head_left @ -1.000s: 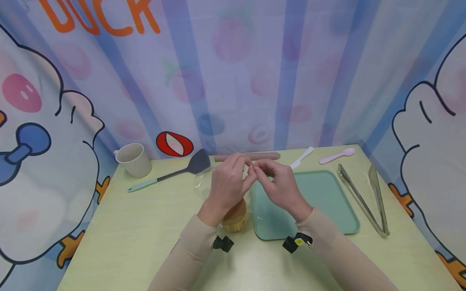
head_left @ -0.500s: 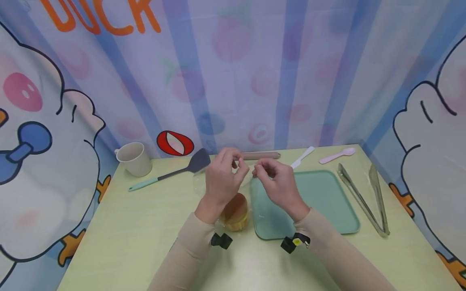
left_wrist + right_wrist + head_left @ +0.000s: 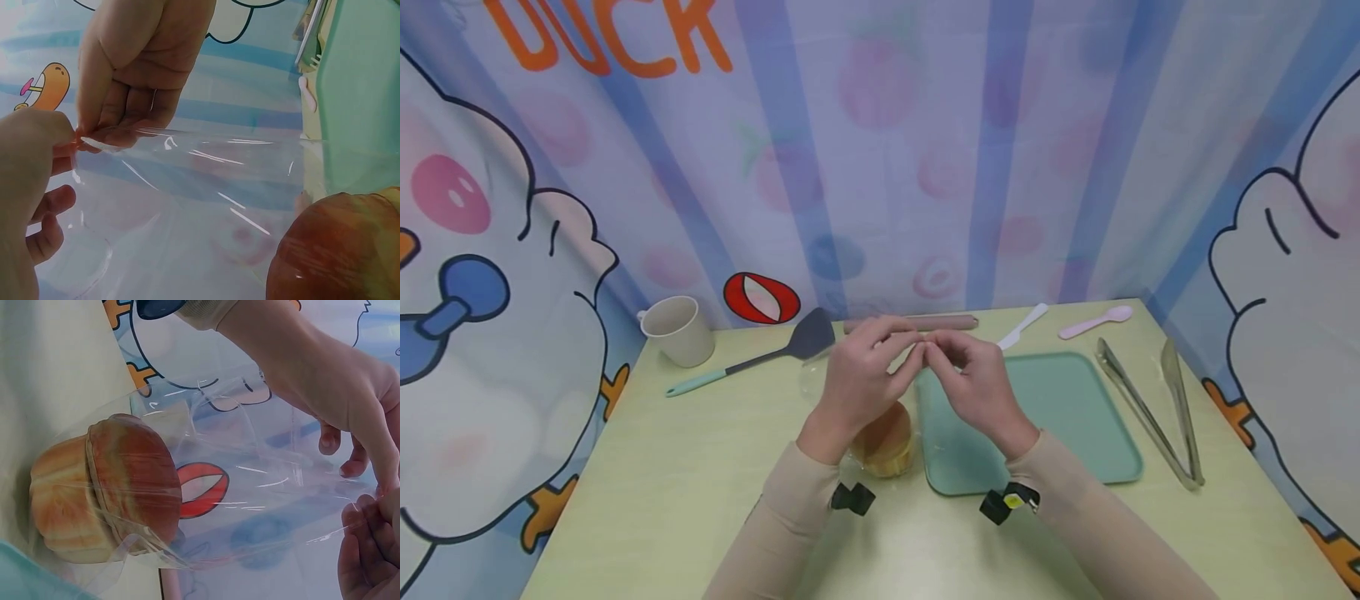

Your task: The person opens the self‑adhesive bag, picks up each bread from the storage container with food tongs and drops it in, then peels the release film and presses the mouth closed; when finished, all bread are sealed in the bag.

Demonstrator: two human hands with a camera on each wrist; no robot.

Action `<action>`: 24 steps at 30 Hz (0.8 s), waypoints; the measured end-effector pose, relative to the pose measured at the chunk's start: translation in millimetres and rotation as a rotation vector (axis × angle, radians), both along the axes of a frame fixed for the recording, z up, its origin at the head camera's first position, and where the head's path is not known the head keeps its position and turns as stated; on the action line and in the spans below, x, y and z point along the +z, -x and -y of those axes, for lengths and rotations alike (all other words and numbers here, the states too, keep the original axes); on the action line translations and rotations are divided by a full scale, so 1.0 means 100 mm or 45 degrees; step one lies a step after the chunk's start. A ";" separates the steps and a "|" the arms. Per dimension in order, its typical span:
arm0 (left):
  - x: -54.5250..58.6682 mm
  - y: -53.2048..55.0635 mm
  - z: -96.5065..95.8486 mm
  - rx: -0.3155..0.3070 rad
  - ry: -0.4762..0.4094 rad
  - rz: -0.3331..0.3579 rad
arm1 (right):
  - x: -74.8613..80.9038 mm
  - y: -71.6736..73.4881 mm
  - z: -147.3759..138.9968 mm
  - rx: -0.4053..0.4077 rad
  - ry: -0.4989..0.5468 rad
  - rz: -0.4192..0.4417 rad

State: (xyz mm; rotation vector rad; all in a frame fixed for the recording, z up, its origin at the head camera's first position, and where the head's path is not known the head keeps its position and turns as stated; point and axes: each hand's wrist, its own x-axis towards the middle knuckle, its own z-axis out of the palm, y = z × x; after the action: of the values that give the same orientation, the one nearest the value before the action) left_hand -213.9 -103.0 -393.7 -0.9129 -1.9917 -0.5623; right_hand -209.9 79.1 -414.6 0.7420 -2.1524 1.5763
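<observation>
Head view: left hand [image 3: 863,367] and right hand [image 3: 976,382], apart a half-second ago, now meet, both pinching the clear bag [image 3: 272,481], so they're working one spot, bread [image 3: 134,481] inside.

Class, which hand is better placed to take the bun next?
Probably the left hand: it's nearer the bun, while the right hand is nearer the tray. Both pinch the clear bag.

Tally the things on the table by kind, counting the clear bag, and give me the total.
Kitchen tools: 5 (spatula, rolling pin, knife, spoon, tongs)
Tableware: 2 (mug, tray)
Food: 1 (bread)
Packaging: 1 (clear bag around the bread)
Total: 9
</observation>
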 end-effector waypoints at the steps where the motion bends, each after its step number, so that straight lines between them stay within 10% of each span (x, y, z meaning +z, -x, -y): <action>1: 0.00 0.00 0.00 0.010 0.011 -0.002 | 0.00 0.00 0.00 0.001 -0.004 -0.008; 19: 0.00 0.02 -0.03 0.191 -0.198 0.047 | 0.01 0.00 0.10 -0.113 -0.061 -0.080; 24: 0.02 0.02 0.06 0.074 -0.207 0.108 | 0.00 0.02 0.06 -0.125 -0.015 -0.003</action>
State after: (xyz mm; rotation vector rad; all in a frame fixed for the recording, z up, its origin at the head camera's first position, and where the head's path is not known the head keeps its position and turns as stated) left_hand -216.0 -108.5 -391.9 -0.7406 -2.0083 -0.7291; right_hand -211.6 73.2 -414.4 0.6312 -2.1640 1.5134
